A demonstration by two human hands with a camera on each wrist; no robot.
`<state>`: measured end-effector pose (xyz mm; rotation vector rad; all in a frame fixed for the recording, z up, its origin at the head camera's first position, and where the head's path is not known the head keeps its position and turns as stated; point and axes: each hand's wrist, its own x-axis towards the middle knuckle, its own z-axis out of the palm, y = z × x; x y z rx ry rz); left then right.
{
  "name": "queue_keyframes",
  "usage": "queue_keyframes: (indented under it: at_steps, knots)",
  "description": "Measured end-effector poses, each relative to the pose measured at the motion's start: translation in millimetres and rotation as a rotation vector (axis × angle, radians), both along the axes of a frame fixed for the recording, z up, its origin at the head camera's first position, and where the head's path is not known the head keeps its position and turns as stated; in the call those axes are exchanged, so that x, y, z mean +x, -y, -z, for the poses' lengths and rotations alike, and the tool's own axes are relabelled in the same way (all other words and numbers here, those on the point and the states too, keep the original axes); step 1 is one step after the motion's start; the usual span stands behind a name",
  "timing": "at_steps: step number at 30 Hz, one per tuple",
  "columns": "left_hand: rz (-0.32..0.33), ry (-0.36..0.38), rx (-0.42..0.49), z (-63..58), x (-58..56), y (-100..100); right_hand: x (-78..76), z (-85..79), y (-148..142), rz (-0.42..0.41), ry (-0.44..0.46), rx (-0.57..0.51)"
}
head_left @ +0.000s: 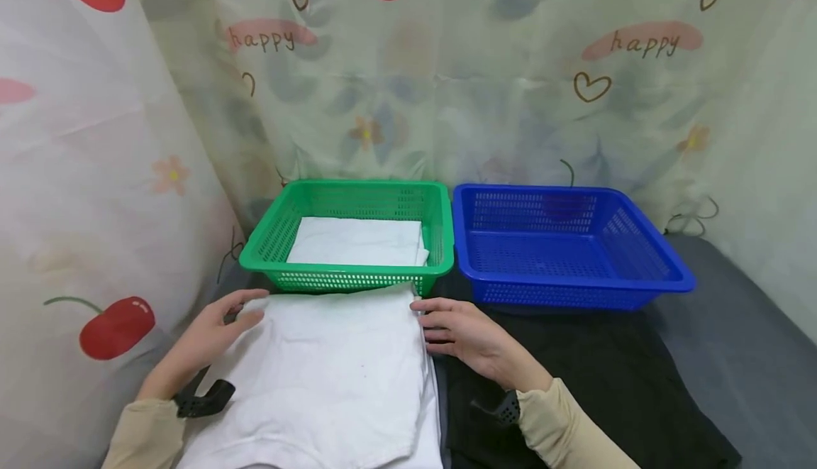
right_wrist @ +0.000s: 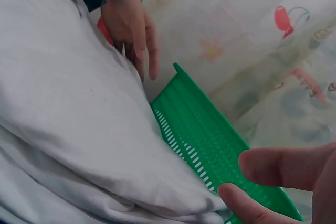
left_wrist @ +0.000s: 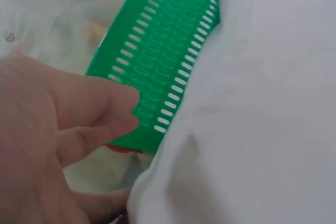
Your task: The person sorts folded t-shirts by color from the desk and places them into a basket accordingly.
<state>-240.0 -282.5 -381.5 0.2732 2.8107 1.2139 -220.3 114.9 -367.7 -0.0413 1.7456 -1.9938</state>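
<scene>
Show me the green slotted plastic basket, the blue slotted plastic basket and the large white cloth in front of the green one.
Green slotted plastic basket (head_left: 357, 270): head view, front rim.
Blue slotted plastic basket (head_left: 539, 252): head view, bare floor.
Large white cloth (head_left: 338, 366): head view, middle of its upper face.

On the curtain (head_left: 510, 128), "happy" (head_left: 263, 39) is printed twice in brown lowercase script, each over a pink patch (head_left: 642, 40).

A white cloth (head_left: 338, 370) lies folded before the green basket (head_left: 319, 278).
</scene>
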Motion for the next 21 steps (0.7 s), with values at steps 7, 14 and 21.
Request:
queue_keyframes:
  at_steps: [7, 14, 21]
  knots:
    - [-0.067, 0.107, 0.038, 14.7, 3.2, 5, 1.2, 4.7, 7, 0.048, -0.063, 0.048]
    - [-0.131, 0.127, 0.078, 21.7, 5.5, 8, 1.0, 12.8, 8, 0.052, -0.053, 0.011]
    - [-0.166, -0.001, 0.091, 20.7, 4.6, 9, -1.0, 12.4, 9, 0.031, -0.005, -0.061]
